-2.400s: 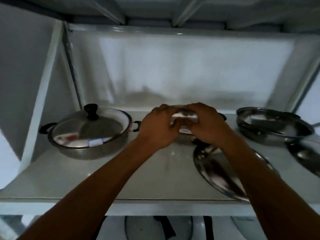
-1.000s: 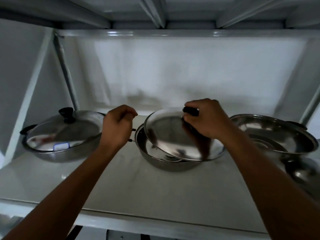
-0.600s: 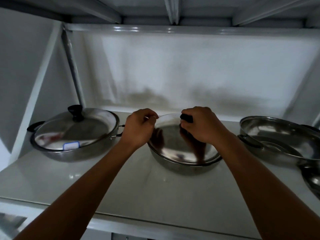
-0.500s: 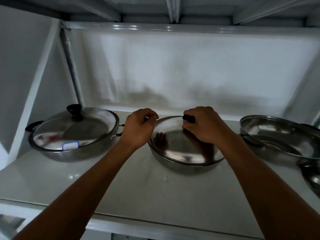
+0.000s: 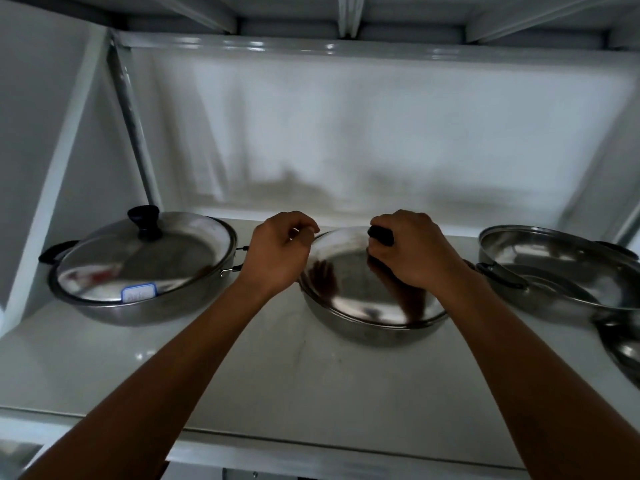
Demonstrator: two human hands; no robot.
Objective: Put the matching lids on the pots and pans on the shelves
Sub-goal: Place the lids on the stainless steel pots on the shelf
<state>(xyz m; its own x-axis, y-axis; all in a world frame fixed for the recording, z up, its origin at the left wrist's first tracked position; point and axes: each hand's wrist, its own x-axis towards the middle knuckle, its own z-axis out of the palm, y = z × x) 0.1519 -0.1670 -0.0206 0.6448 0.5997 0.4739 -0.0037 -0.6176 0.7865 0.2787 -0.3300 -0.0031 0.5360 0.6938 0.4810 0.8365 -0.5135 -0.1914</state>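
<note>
A steel lid (image 5: 356, 289) lies on the middle pot (image 5: 374, 329) on the white shelf (image 5: 277, 382). My right hand (image 5: 415, 254) is closed around the lid's black knob (image 5: 381, 235). At the pot's left rim my left hand (image 5: 277, 254) has its fingers curled, and it hides what they grip. To the left stands a wide pot (image 5: 138, 306) whose own lid (image 5: 145, 258) carries a black knob and a blue-edged label. An open pan (image 5: 561, 271) without a lid stands to the right.
Another shiny steel piece (image 5: 623, 348) lies at the far right edge, partly cut off. A slanted metal brace (image 5: 135, 126) rises behind the left pot. The shelf above hangs low overhead. The shelf's front edge runs under my forearms.
The lid was tilted over the middle pot in my right hand; now it sits flat on the pot. My left hand moved right to the pot's rim.
</note>
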